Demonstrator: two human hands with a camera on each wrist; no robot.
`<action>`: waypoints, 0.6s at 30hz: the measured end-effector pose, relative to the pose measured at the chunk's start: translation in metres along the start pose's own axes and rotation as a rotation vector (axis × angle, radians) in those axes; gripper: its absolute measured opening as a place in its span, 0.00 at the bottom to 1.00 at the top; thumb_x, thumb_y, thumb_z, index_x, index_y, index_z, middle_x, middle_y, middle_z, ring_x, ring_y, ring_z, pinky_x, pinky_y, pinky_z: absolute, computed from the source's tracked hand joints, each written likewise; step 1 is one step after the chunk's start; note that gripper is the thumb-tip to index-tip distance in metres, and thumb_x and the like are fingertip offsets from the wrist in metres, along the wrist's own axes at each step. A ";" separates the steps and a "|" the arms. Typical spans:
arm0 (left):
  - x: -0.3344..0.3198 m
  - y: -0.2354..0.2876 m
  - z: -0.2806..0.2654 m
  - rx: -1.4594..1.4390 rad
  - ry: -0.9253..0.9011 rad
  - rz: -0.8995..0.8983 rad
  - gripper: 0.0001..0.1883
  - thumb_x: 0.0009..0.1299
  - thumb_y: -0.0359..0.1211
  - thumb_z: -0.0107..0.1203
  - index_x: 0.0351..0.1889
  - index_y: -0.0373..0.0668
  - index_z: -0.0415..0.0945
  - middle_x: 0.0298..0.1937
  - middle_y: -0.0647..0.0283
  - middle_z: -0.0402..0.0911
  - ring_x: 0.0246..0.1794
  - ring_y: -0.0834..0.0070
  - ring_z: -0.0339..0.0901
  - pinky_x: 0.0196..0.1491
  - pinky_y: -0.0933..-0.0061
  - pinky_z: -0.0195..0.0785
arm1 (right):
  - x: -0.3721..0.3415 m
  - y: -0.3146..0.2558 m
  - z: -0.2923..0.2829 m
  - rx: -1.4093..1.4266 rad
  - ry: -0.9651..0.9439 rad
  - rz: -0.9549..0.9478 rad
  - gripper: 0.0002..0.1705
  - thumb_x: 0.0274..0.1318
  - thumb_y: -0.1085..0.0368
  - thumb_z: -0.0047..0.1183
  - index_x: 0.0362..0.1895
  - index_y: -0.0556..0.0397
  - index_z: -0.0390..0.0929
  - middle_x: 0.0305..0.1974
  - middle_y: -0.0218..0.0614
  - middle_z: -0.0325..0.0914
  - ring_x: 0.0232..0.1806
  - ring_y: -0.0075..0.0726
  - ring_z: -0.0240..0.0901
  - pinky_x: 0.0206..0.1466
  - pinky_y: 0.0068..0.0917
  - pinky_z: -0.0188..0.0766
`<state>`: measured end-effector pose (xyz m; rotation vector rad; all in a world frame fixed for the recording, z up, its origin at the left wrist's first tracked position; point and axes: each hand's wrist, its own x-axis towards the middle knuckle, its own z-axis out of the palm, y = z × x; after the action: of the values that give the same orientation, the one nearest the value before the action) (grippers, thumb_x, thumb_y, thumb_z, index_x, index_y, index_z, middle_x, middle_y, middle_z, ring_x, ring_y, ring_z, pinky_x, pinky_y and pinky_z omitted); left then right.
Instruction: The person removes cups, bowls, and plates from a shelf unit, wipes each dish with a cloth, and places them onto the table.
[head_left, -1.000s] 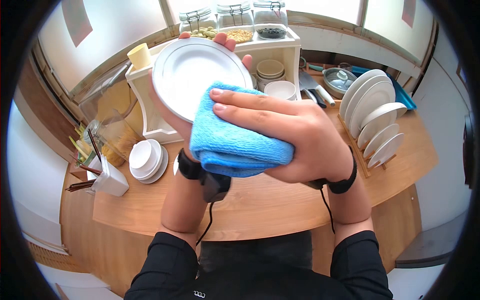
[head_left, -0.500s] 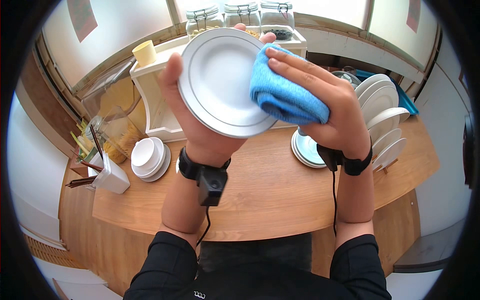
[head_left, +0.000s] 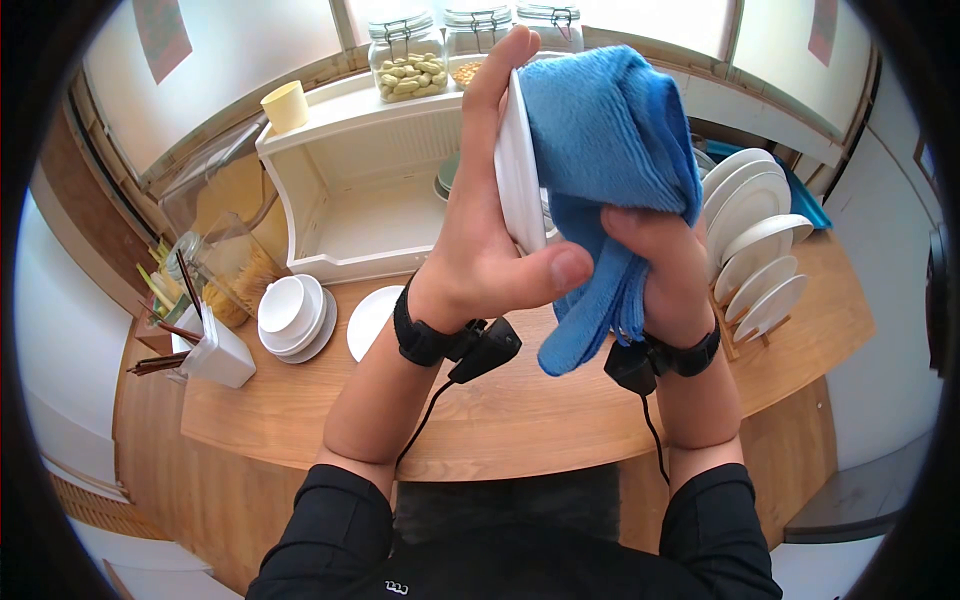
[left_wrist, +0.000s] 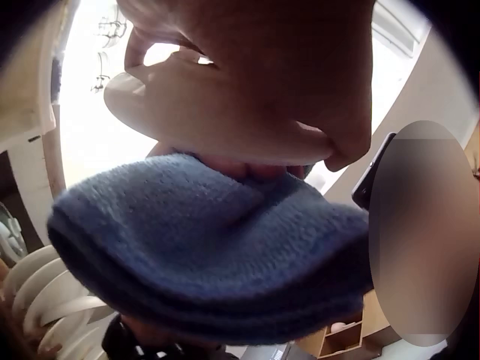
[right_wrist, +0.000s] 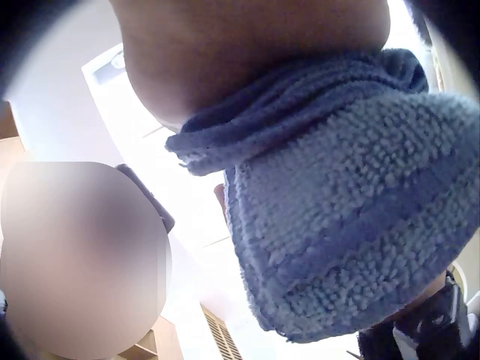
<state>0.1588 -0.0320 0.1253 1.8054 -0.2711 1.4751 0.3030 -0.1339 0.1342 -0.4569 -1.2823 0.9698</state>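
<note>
In the head view the left hand (head_left: 465,240) grips a white plate (head_left: 516,175) turned edge-on, its thumb at the lower rim. A blue cloth (head_left: 610,130) lies against the plate's right face, with a fold hanging down. The right hand (head_left: 665,265) holds the cloth, thumb in front; its fingers are hidden behind it. From the left wrist, the plate (left_wrist: 187,120) shows between the left hand (left_wrist: 277,60) and the cloth (left_wrist: 202,232). The right wrist view is largely filled by the cloth (right_wrist: 352,202) below the right hand (right_wrist: 247,52).
On the wooden table (head_left: 480,420) stand stacked small dishes (head_left: 295,310), another white plate (head_left: 372,318) and a chopstick holder (head_left: 222,350) at left. A rack of plates (head_left: 750,225) stands at right. Behind is a white shelf (head_left: 350,265) with glass jars (head_left: 408,70) on top.
The plate has turned from facing the camera to edge-on and moved right with the left hand. The cloth, earlier folded under straight fingers, now stands higher with a loose fold hanging.
</note>
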 end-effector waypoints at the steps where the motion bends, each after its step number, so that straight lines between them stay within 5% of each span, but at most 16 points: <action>1: 0.001 0.000 -0.002 0.029 -0.026 0.019 0.73 0.58 0.63 0.77 0.89 0.43 0.38 0.76 0.50 0.63 0.77 0.59 0.65 0.78 0.57 0.55 | -0.001 -0.002 -0.002 -0.002 -0.004 0.001 0.15 0.65 0.68 0.63 0.53 0.63 0.84 0.39 0.37 0.88 0.30 0.26 0.84 0.31 0.27 0.80; 2: 0.000 0.004 -0.002 0.000 0.002 -0.010 0.73 0.56 0.64 0.78 0.88 0.44 0.40 0.74 0.50 0.65 0.76 0.59 0.65 0.78 0.57 0.55 | -0.003 -0.005 -0.006 -0.103 -0.094 0.006 0.19 0.65 0.68 0.63 0.56 0.64 0.83 0.42 0.39 0.88 0.34 0.29 0.86 0.35 0.27 0.82; 3: -0.001 0.007 0.000 0.072 0.070 -0.052 0.73 0.57 0.75 0.71 0.89 0.42 0.47 0.88 0.50 0.55 0.81 0.60 0.66 0.79 0.56 0.65 | -0.003 -0.007 -0.008 -0.204 -0.184 0.010 0.22 0.64 0.67 0.64 0.60 0.65 0.83 0.46 0.41 0.89 0.38 0.31 0.88 0.39 0.28 0.84; 4: 0.001 0.001 -0.006 0.053 0.097 -0.057 0.72 0.58 0.79 0.66 0.88 0.43 0.47 0.83 0.51 0.61 0.78 0.61 0.66 0.78 0.56 0.63 | 0.001 -0.006 -0.006 -0.205 -0.187 0.010 0.22 0.64 0.67 0.64 0.60 0.65 0.83 0.46 0.41 0.89 0.38 0.31 0.88 0.39 0.28 0.84; 5: 0.004 -0.002 -0.012 0.033 0.124 -0.063 0.71 0.58 0.82 0.61 0.87 0.44 0.47 0.78 0.52 0.66 0.75 0.62 0.67 0.77 0.56 0.61 | 0.010 -0.004 -0.004 -0.383 -0.289 -0.204 0.26 0.60 0.65 0.67 0.61 0.63 0.84 0.51 0.45 0.88 0.43 0.38 0.89 0.46 0.33 0.85; 6: -0.002 0.000 -0.013 -0.063 0.117 -0.102 0.70 0.60 0.88 0.48 0.87 0.45 0.51 0.83 0.51 0.63 0.77 0.64 0.66 0.72 0.57 0.71 | 0.018 -0.002 -0.001 -0.558 -0.390 -0.422 0.30 0.56 0.63 0.70 0.63 0.62 0.84 0.55 0.50 0.88 0.49 0.46 0.90 0.52 0.37 0.86; 7: -0.004 0.008 -0.008 -0.271 0.177 -0.151 0.67 0.63 0.86 0.47 0.87 0.45 0.52 0.84 0.50 0.61 0.79 0.61 0.66 0.67 0.53 0.79 | 0.022 -0.001 0.002 -0.732 -0.487 -0.642 0.34 0.53 0.60 0.73 0.64 0.60 0.85 0.60 0.55 0.88 0.55 0.54 0.91 0.59 0.42 0.87; 9: -0.004 0.016 -0.012 -0.544 0.230 -0.170 0.65 0.65 0.84 0.48 0.87 0.44 0.53 0.83 0.48 0.62 0.79 0.57 0.67 0.64 0.45 0.83 | 0.011 -0.007 0.014 -0.703 -0.534 -0.485 0.33 0.50 0.59 0.73 0.63 0.56 0.88 0.68 0.53 0.83 0.66 0.56 0.85 0.68 0.41 0.82; 11: -0.004 0.029 -0.012 -0.558 0.276 -0.191 0.64 0.67 0.83 0.49 0.86 0.42 0.54 0.83 0.46 0.62 0.79 0.53 0.67 0.69 0.37 0.78 | 0.008 -0.009 0.019 -0.801 -0.563 -0.550 0.33 0.50 0.59 0.73 0.62 0.56 0.89 0.66 0.53 0.85 0.61 0.57 0.88 0.64 0.42 0.85; 13: -0.004 0.034 -0.014 -0.753 0.380 -0.176 0.63 0.64 0.82 0.54 0.86 0.48 0.56 0.85 0.45 0.57 0.83 0.41 0.60 0.81 0.22 0.56 | 0.009 -0.018 0.017 -0.892 -0.633 -0.519 0.32 0.49 0.60 0.74 0.60 0.56 0.89 0.65 0.52 0.85 0.59 0.56 0.89 0.62 0.41 0.87; 14: -0.004 0.033 -0.019 -0.930 0.346 -0.137 0.64 0.63 0.84 0.52 0.86 0.48 0.56 0.85 0.45 0.57 0.85 0.40 0.55 0.84 0.21 0.45 | 0.010 -0.019 0.012 -0.892 -0.632 -0.520 0.32 0.49 0.60 0.74 0.60 0.56 0.89 0.65 0.52 0.85 0.59 0.56 0.89 0.62 0.41 0.87; 18: -0.003 0.052 -0.012 -0.947 0.393 -0.154 0.64 0.64 0.85 0.49 0.87 0.49 0.55 0.86 0.45 0.57 0.87 0.41 0.51 0.86 0.20 0.37 | 0.021 -0.020 -0.013 -0.852 -0.691 -0.525 0.32 0.46 0.59 0.76 0.59 0.55 0.90 0.65 0.50 0.86 0.57 0.55 0.90 0.61 0.43 0.87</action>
<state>0.1176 -0.0601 0.1451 0.7520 -0.5085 1.2377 0.3223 -0.1250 0.1585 -0.3937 -2.3045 0.0657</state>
